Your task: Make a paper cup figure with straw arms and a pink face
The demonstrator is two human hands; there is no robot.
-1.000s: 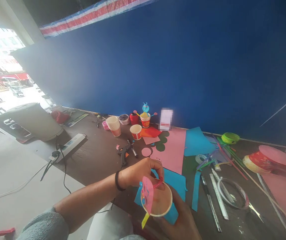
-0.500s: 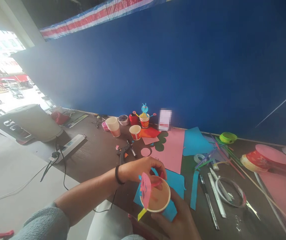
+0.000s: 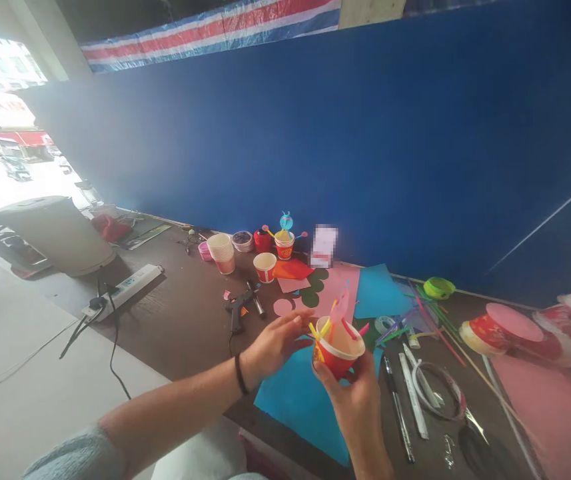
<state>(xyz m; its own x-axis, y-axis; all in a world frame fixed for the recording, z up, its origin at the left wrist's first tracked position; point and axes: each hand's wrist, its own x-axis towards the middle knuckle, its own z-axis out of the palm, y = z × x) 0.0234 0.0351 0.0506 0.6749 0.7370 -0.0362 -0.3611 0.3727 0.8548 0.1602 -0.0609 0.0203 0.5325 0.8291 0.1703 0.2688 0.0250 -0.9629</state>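
Observation:
My right hand (image 3: 355,397) grips a red paper cup (image 3: 338,363) from below and the right, holding it above a blue paper sheet (image 3: 300,400). A pink paper cutout (image 3: 339,310) stands up at the cup's rim. Yellow and pink strips stick out over the rim on both sides. My left hand (image 3: 278,343), a dark band on its wrist, is just left of the cup with fingers stretched out and nothing held in them. Farther back stands another decorated cup (image 3: 285,248) with a blue paper head and strip arms.
A glue gun (image 3: 238,308) and a marker lie left of my hands. Stacked paper cups (image 3: 222,253) stand behind them. Pens, a tape roll (image 3: 435,393), scissors (image 3: 476,427) and pipe cleaners lie to the right. A power strip (image 3: 125,290) sits at left; a blue panel rises behind.
The cup has been raised, moved away from me and turned, so its red side now shows. My left hand has come out of the cup to its left side.

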